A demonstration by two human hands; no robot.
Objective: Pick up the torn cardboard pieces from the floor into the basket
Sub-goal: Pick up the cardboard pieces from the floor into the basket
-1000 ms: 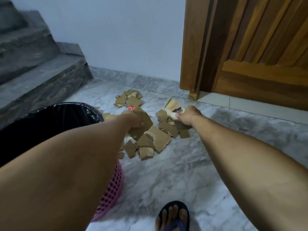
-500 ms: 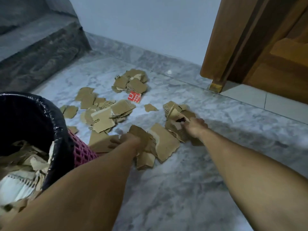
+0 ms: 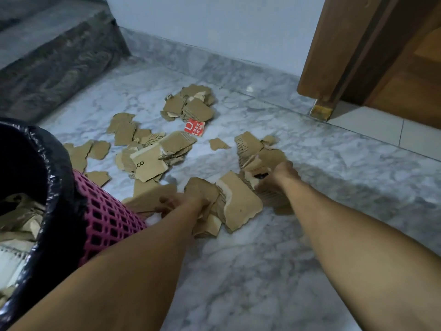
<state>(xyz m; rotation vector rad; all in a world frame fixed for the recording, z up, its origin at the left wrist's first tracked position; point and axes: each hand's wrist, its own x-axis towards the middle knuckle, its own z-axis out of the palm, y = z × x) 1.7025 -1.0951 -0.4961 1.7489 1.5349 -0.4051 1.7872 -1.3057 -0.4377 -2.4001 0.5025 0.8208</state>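
Cardboard pieces (image 3: 152, 161) lie scattered on the marble floor (image 3: 262, 271), some already in the basket (image 3: 107, 218) at left; left hand (image 3: 188, 204) grips a brown piece beside the basket, right hand (image 3: 281, 175) clutches several pieces just right of it

Single head-worn view, angled forward and down, close above marble floor (image 3: 262, 271) toward wall corner (image 3: 202, 25)

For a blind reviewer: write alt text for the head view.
Both hands reach into torn cardboard pieces on a marble floor: the left hand and the right hand each grasp pieces. A pink basket with a black liner, already holding scraps, stands at left; more pieces and a red scrap lie beyond.
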